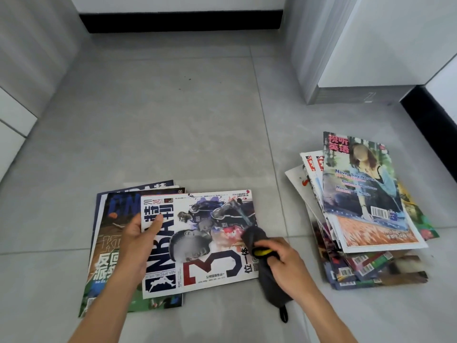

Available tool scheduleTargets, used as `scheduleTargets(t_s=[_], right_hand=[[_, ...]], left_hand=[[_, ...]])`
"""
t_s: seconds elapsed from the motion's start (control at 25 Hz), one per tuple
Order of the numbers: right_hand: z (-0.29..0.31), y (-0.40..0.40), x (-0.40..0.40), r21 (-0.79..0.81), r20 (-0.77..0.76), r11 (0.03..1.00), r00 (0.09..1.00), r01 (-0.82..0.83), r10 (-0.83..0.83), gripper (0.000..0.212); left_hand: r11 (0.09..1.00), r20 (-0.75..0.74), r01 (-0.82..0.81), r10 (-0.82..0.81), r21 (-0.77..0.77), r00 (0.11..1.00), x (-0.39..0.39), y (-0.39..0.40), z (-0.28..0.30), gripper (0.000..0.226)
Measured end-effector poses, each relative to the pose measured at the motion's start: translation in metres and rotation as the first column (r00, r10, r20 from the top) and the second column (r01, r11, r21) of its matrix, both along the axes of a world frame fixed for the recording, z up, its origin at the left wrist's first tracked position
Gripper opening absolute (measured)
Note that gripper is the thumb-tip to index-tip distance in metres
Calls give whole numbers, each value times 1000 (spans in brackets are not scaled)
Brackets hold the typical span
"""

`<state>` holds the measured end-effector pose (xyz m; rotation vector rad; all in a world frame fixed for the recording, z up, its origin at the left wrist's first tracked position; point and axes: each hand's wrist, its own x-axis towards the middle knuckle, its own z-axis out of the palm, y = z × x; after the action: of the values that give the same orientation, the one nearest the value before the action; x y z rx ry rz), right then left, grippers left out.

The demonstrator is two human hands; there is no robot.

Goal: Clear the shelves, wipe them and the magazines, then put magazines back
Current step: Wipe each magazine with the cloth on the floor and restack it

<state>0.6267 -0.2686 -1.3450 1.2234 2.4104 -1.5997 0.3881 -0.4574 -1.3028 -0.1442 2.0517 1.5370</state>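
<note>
Grey cloth (262, 258) is squeezed in your right hand (284, 263) at the top magazine (197, 241), low in the middle. Your left hand (138, 243) grips that magazine's left edge, hiding the covers below. Right of it sits a messy magazine pile (366, 209). Bare floor (173, 120) spreads above; a cabinet (358, 58) is cut off upper right.

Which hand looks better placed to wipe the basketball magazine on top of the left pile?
The right hand, probably. It already grips the dark cloth, which rests on the cover of the basketball magazine. The left hand holds that magazine's left edge, steadying it on the pile.
</note>
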Motion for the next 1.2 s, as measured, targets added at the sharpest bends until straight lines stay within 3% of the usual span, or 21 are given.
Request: scheduleTargets(t_s=[0.08,0.16,0.24,0.36,0.44,0.6,0.8,0.92,1.04,1.2], right_hand=[[-1,9,-3,-54,8,997,999,52,-51,57],[3,15,-9,-144,-25,978,987,154,-159,59],[13,18,-13,-156,-114,959,960,238,-256,59],[33,35,-17,-180,-279,882,837,436,-471,50],[38,52,-23,-144,-320,894,835,424,-448,50],[44,53,-40,-314,-254,920,913,233,-318,47],[45,37,-8,-494,-226,834,890,245,-396,43],[43,21,14,-638,-151,670,792,379,-592,38],[54,16,14,-791,-152,527,734,310,-661,28],[67,13,5,-719,-32,598,842,355,-539,30]], left_hand=[[991,130,132,-130,-4,983,-3,-6,-2,33],[976,139,210,-201,-51,970,3,-7,-7,38],[990,90,129,-123,-63,988,12,-8,-13,36],[997,140,13,-23,70,990,15,-12,-13,37],[993,170,1,-21,117,985,11,-18,-10,39],[984,175,23,-54,177,983,12,-19,-3,44],[972,187,-107,67,211,980,8,-7,1,45],[969,197,-127,84,214,977,7,-5,1,46],[972,203,-90,45,218,978,6,-5,1,44],[980,186,-55,18,194,982,4,-3,2,41]])
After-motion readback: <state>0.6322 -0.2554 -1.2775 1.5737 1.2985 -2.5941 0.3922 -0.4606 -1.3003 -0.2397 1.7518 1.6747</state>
